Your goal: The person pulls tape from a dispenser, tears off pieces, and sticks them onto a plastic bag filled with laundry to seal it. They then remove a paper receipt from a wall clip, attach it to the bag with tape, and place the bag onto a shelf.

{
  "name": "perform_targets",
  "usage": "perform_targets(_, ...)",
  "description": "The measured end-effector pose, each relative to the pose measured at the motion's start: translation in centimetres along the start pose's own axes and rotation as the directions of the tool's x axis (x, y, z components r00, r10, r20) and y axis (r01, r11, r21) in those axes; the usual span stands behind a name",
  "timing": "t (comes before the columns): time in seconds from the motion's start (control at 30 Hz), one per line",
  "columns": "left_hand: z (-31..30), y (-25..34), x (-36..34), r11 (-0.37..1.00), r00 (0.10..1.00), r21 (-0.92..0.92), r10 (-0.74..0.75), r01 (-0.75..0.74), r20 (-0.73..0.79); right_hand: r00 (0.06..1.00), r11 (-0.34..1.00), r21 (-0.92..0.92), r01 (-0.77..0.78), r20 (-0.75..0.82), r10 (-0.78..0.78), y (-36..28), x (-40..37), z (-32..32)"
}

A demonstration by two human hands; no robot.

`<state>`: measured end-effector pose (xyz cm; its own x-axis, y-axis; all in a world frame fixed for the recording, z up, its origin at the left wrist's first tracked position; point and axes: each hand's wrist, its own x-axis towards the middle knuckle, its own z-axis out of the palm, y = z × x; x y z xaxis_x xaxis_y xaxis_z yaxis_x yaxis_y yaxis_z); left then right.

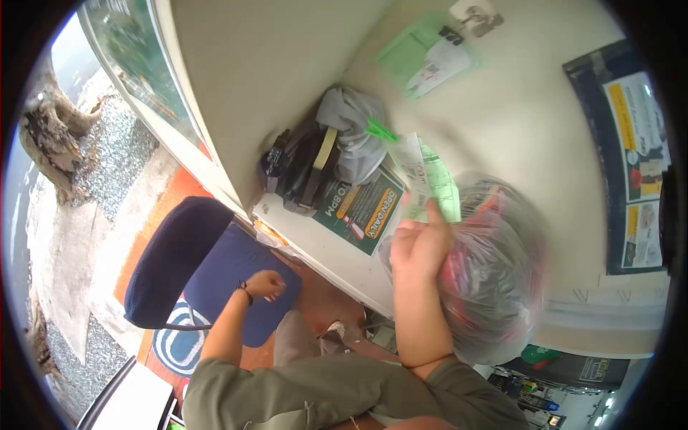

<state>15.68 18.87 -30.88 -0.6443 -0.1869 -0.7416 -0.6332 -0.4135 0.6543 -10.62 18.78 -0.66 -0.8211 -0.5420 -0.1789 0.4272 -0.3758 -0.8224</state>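
Observation:
My right hand [424, 244] is closed on paper slips [438, 188], one white with print and one pale green with lines. A bright green clothespin [381, 130] sits at the far end of the slips. Just beside that hand bulges a clear plastic bag [494, 279] full of bundled cloth-like contents. Over the blue chair seat [229, 276] hangs my left hand [265, 285], its fingers loosely curled and nothing visible in it; a dark bracelet circles the wrist.
On the white counter [279, 215] lie a green "open daily" sign [358, 215], a black device [308, 168] and a grey cloth [351, 129]. A green sleeve of papers [430, 61] is on the wall or panel. The chair back [179, 258] stands at my left, near an opening onto gravel.

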Motion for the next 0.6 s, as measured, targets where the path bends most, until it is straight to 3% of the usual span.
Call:
perform_targets(0.07, 2.3, 6.3, -5.1, 0.961, 0.953, -0.181, 0.242, -0.209, 0.183, 0.996, 0.995, 0.065, -0.075, 0.056, 0.072, -1.2, -1.3, 0.5)
perform_targets(0.13, 4.3, 11.1, -7.3, 0.854, 0.851, -0.269, 0.498, -0.446, 0.168, 0.987, 0.989, 0.115, -0.093, 0.142, 0.077, -2.7, -2.8, 1.2)
perform_targets(0.2, 5.5, 16.7, -7.9, 0.733, 0.738, 0.115, 0.675, -0.670, 0.000, 0.977, 0.985, 0.130, -0.111, 0.199, 0.084, -3.8, -3.7, 1.1)
perform_targets(0.27, 6.2, 23.2, -8.9, 0.809, 0.792, 0.198, 0.585, -0.554, -0.176, 0.978, 0.985, 0.144, -0.095, 0.197, 0.065, -4.4, -4.2, 0.6)
perform_targets(0.33, 7.4, 25.8, -6.4, 0.545, 0.406, 0.224, 0.790, -0.808, -0.460, 0.976, 0.986, 0.153, -0.072, 0.213, 0.038, -5.2, -5.3, 0.3)
perform_targets(0.37, 7.4, 27.2, -6.8, 0.488, 0.467, -0.092, 0.737, -0.868, -0.489, 0.973, 0.989, 0.139, -0.058, 0.227, 0.025, -5.2, -5.6, 0.1)
perform_targets(0.4, 7.5, 28.4, -7.6, 0.377, 0.541, -0.398, 0.686, -0.836, -0.487, 0.971, 0.991, 0.126, -0.045, 0.239, 0.014, -5.1, -5.9, -0.3)
perform_targets(0.47, 8.3, 30.5, -9.5, 0.198, 0.562, -0.590, 0.632, -0.783, -0.534, 0.951, 0.995, 0.064, -0.076, 0.304, 0.054, -5.4, -7.0, -1.0)
perform_targets(0.57, 8.6, 31.6, -11.1, 0.188, 0.352, -0.306, 0.645, -0.933, -0.678, 0.905, 0.984, -0.172, 0.046, 0.425, 0.032, -3.2, -6.8, -3.4)
perform_targets(0.6, 8.5, 31.9, -12.0, 0.154, 0.238, -0.182, 0.635, -0.971, -0.735, 0.877, 0.886, -0.327, 0.329, 0.454, -0.158, -3.4, -7.5, -3.5)
